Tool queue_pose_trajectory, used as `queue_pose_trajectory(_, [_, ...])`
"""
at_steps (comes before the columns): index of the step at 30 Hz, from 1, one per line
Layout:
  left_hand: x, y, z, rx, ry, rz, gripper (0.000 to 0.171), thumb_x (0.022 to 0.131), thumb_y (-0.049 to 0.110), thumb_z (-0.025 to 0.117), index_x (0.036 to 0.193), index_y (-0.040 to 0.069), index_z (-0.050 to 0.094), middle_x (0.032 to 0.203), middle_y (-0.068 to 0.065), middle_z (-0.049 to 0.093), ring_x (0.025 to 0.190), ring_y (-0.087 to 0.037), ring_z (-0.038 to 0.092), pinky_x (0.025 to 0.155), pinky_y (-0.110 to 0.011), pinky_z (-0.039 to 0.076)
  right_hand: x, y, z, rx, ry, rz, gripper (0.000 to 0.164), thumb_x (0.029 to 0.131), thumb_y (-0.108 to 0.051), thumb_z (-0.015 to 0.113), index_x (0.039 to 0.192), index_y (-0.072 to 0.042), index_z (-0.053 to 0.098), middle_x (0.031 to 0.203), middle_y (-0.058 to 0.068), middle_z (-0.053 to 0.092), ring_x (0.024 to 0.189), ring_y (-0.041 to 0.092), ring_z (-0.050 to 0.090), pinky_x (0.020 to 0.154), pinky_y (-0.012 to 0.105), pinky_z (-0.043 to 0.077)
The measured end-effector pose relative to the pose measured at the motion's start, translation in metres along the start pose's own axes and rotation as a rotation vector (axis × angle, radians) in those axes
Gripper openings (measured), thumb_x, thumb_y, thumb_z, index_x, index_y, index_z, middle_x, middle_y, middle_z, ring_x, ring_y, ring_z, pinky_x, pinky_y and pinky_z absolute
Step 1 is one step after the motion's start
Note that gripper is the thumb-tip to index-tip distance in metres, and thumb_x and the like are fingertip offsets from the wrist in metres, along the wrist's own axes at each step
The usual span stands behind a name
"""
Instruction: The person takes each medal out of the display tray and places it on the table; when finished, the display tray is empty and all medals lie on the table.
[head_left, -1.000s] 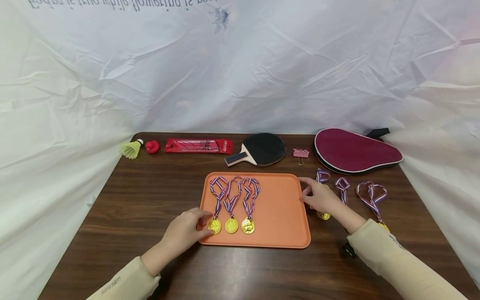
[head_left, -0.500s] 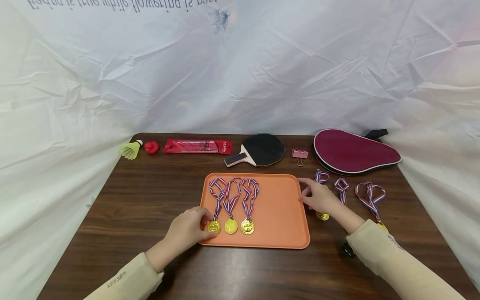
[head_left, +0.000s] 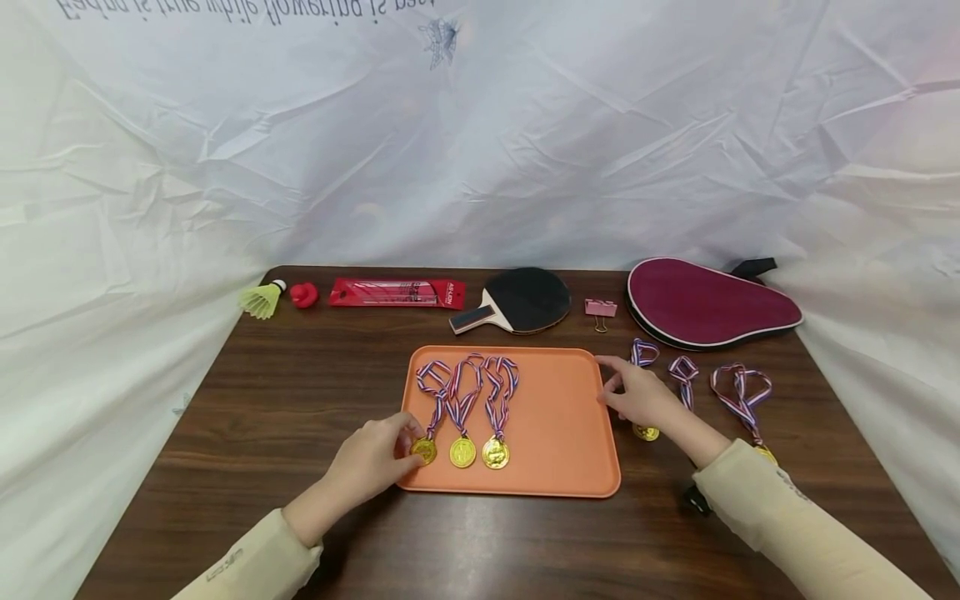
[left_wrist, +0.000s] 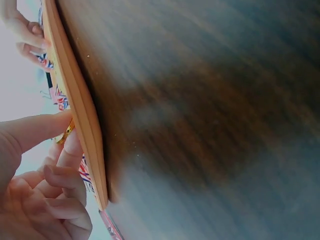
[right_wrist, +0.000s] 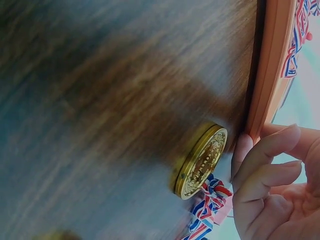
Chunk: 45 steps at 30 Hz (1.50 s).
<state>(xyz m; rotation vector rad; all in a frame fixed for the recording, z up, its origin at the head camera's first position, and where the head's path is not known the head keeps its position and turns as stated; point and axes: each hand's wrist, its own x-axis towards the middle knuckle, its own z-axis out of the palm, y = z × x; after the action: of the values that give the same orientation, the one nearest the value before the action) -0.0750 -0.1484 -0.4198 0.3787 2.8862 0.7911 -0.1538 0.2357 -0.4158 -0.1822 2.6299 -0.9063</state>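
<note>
An orange tray point(head_left: 558, 421) lies on the table with three gold medals on striped ribbons in its left half. My left hand point(head_left: 369, 458) pinches the leftmost medal point(head_left: 424, 451) between thumb and fingers at the tray's left edge; in the left wrist view that gold medal point(left_wrist: 64, 134) tilts on edge between the fingertips. The middle medal point(head_left: 462, 452) and the third medal point(head_left: 496, 452) lie flat beside it. At the tray's right rim, my right hand point(head_left: 639, 395) grips the edge, its fingers curled against the tray wall point(right_wrist: 272, 65) in the right wrist view.
Right of the tray lie three more medals, one gold disc point(head_left: 647, 433) partly under the right forearm. Along the back are a shuttlecock point(head_left: 261, 300), red rubber duck point(head_left: 303, 295), red packet point(head_left: 397, 292), table tennis bat point(head_left: 527, 300), pink binder clip point(head_left: 601, 308) and maroon bat case point(head_left: 712, 304).
My left hand has closed on the leftmost medal and shifted it slightly left, tilting it, with its ribbon now slanting more. The right hand and the tray stay in place.
</note>
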Motion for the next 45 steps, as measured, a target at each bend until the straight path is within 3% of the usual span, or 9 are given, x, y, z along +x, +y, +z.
queue_pose_trajectory(8, [-0.001, -0.002, -0.008, -0.092, 0.027, 0.014, 0.022, 0.072, 0.020, 0.075, 0.087, 0.022, 0.058, 0.064, 0.013, 0.049, 0.049, -0.004, 0.040, 0.043, -0.022, 0.032, 0.000, 0.001, 0.000, 0.000, 0.010, -0.019, 0.059, 0.084, -0.011, 0.061, 0.136, -0.009, 0.033, 0.080, 0.004, 0.057, 0.052, 0.016, 0.053, 0.049, 0.032, 0.043])
queue_pose_trajectory(17, [-0.001, -0.005, -0.036, -0.139, 0.180, 0.065, 0.024, 0.076, 0.015, 0.072, 0.094, 0.020, 0.058, 0.074, 0.009, 0.053, 0.052, -0.011, 0.044, 0.045, -0.024, 0.036, 0.001, 0.001, 0.001, 0.005, 0.009, -0.007, 0.059, 0.084, -0.011, 0.061, 0.136, -0.009, 0.033, 0.080, 0.004, 0.057, 0.052, 0.016, 0.053, 0.050, 0.031, 0.043])
queue_pose_trajectory(23, [0.002, -0.019, -0.060, -0.093, 0.301, 0.117, 0.026, 0.075, 0.013, 0.072, 0.096, 0.019, 0.058, 0.075, 0.008, 0.054, 0.053, -0.010, 0.045, 0.047, -0.024, 0.037, 0.000, 0.001, 0.001, 0.002, 0.007, -0.009, 0.059, 0.084, -0.012, 0.061, 0.136, -0.008, 0.033, 0.080, 0.004, 0.057, 0.052, 0.016, 0.053, 0.049, 0.031, 0.043])
queue_pose_trajectory(27, [0.009, -0.035, -0.071, -0.064, 0.333, 0.119, 0.026, 0.076, 0.011, 0.072, 0.097, 0.017, 0.058, 0.075, 0.006, 0.055, 0.054, -0.010, 0.045, 0.048, -0.025, 0.038, 0.000, 0.001, 0.001, 0.004, 0.004, -0.002, 0.060, 0.084, -0.013, 0.061, 0.136, -0.009, 0.033, 0.080, 0.004, 0.057, 0.053, 0.016, 0.054, 0.049, 0.031, 0.044])
queue_pose_trajectory(32, [0.021, -0.059, -0.076, -0.022, 0.325, 0.111, 0.025, 0.077, 0.010, 0.070, 0.098, 0.014, 0.057, 0.075, 0.003, 0.056, 0.055, -0.012, 0.046, 0.048, -0.026, 0.038, 0.000, 0.001, 0.001, 0.009, 0.006, 0.001, 0.060, 0.084, -0.012, 0.061, 0.136, -0.009, 0.033, 0.081, 0.004, 0.057, 0.053, 0.016, 0.053, 0.050, 0.031, 0.044])
queue_pose_trajectory(35, [0.027, -0.070, -0.075, -0.042, 0.301, 0.101, 0.024, 0.077, 0.009, 0.070, 0.097, 0.011, 0.058, 0.076, 0.000, 0.057, 0.057, -0.013, 0.048, 0.051, -0.027, 0.040, 0.000, 0.002, 0.000, 0.008, 0.008, -0.001, 0.060, 0.084, -0.011, 0.061, 0.136, -0.009, 0.033, 0.081, 0.005, 0.057, 0.053, 0.016, 0.053, 0.050, 0.031, 0.043])
queue_pose_trajectory(40, [0.032, -0.081, -0.070, -0.099, 0.229, 0.060, 0.023, 0.078, 0.010, 0.070, 0.097, 0.011, 0.057, 0.076, -0.002, 0.056, 0.059, -0.015, 0.049, 0.052, -0.028, 0.041, 0.001, 0.001, 0.000, 0.013, 0.006, -0.005, 0.060, 0.084, -0.011, 0.061, 0.137, -0.009, 0.032, 0.081, 0.005, 0.057, 0.053, 0.017, 0.053, 0.050, 0.031, 0.044])
queue_pose_trajectory(45, [0.029, -0.088, -0.060, -0.091, 0.148, 0.026, 0.022, 0.077, 0.011, 0.070, 0.095, 0.011, 0.058, 0.074, -0.001, 0.055, 0.058, -0.015, 0.047, 0.052, -0.028, 0.040, 0.001, 0.003, -0.001, 0.023, 0.001, -0.020, 0.060, 0.083, -0.011, 0.061, 0.136, -0.008, 0.033, 0.080, 0.005, 0.058, 0.053, 0.017, 0.054, 0.050, 0.032, 0.044])
